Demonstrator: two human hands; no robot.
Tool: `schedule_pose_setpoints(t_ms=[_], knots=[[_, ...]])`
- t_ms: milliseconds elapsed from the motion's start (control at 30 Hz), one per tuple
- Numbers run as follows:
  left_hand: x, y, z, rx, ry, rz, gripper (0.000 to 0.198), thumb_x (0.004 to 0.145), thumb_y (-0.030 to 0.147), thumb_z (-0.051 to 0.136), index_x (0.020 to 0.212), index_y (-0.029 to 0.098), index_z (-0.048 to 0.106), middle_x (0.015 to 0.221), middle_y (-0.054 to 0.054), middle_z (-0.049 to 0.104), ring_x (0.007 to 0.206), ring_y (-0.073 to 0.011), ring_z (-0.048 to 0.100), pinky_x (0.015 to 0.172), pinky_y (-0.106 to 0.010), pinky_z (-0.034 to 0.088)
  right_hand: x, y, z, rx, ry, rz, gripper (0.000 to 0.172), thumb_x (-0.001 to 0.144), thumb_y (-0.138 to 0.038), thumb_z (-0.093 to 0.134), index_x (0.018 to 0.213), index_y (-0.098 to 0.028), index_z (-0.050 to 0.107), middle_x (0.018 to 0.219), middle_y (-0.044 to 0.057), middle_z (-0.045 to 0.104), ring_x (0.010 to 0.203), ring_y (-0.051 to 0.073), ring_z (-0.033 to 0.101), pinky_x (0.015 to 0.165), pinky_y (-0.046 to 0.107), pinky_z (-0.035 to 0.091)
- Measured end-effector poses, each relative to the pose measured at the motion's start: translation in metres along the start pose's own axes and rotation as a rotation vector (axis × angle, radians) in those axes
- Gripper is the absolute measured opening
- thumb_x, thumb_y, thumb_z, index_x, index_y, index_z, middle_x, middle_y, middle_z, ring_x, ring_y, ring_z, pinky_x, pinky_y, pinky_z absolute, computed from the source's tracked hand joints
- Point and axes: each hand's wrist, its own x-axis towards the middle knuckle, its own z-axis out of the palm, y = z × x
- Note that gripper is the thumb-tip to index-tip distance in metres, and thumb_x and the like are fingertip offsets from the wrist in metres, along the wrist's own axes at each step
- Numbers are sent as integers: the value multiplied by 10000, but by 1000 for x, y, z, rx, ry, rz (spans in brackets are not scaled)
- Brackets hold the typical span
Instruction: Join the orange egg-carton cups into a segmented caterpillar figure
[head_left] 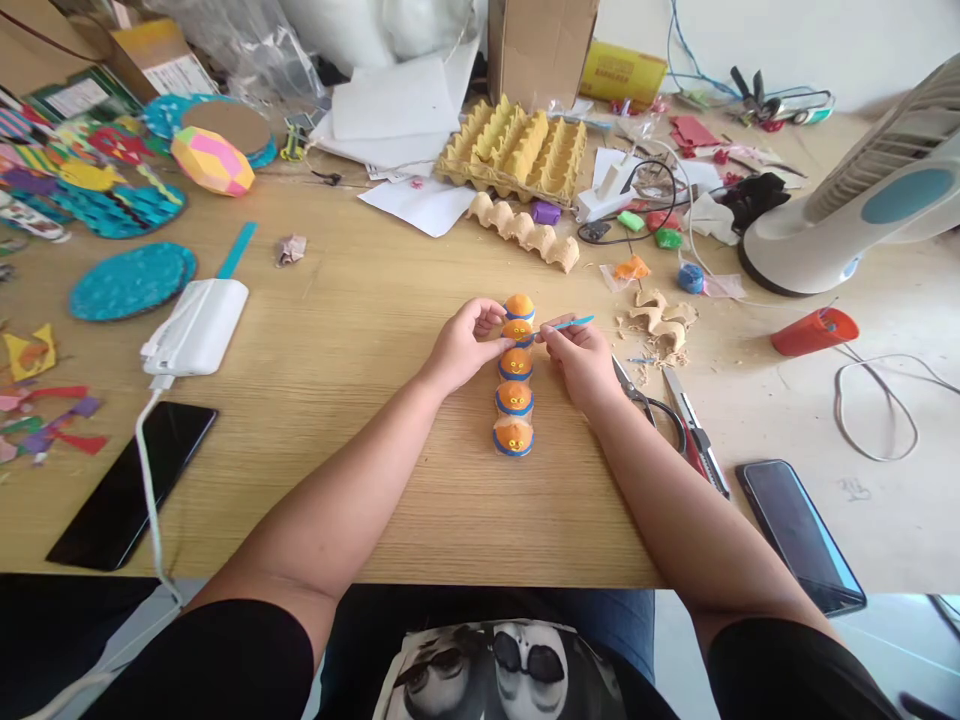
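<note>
A strip of egg-carton cups (515, 398) lies lengthwise on the table in front of me. Its domes are orange with blue bands, and the nearer ones carry small yellow rings like eyes. My left hand (469, 340) grips the strip from the left around the second cup from the far end, thumb and fingers against its side. In my right hand (576, 352) a thin blue modelling tool (574, 323) is pinched between thumb and fingers. Its tip end is close to that same second cup; whether it touches cannot be made out. The farthest cup shows no rings.
Scissors (634, 388) and a utility knife (696, 435) lie right of my right forearm. Beyond are carton scraps (660, 318), a plain carton strip (523, 232) and a yellow egg tray (514, 150). A fan (847, 200) stands right; a power bank (196, 325) and phone (135, 485) lie left.
</note>
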Motion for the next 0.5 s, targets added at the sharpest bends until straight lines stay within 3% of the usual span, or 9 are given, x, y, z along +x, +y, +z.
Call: schedule_pose_setpoints(t_ms=[167, 500], knots=[[0, 2, 1, -2, 15, -10, 372, 717, 299, 860, 1019, 248, 649, 1005, -5, 674, 979, -165, 624, 895, -289, 484, -2, -1, 2, -34, -21, -25, 290, 814, -468, 730, 852, -202, 621, 781, 18, 663, 623, 123, 508, 518, 255, 347], [0, 1, 1, 29, 20, 9, 343, 738, 263, 843, 1020, 249, 648, 1007, -8, 676, 968, -167, 623, 890, -294, 478, 1, 2, 1, -54, -36, -1, 337, 806, -507, 742, 894, -210, 609, 812, 32, 673, 631, 128, 505, 518, 251, 341]])
